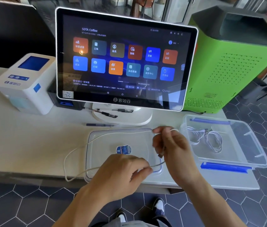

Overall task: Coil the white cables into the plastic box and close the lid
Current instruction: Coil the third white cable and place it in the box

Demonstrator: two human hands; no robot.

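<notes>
A long white cable (73, 150) loops over the counter and across the clear lid (106, 138), which lies flat with a blue sticker in its middle. My left hand (124, 171) pinches the cable near the lid's front right corner. My right hand (172, 145) holds the cable's other part above the lid's right edge, with the plug end hanging below the fingers. To the right stands the open clear plastic box (250, 145) with blue latches; a coiled white cable (208, 138) lies inside it.
A touchscreen terminal (124, 59) stands right behind the lid, with pens (103, 125) by its base. A white receipt printer (26, 84) sits at the left, a green machine (231, 63) at the right. The counter's front edge runs just under the lid.
</notes>
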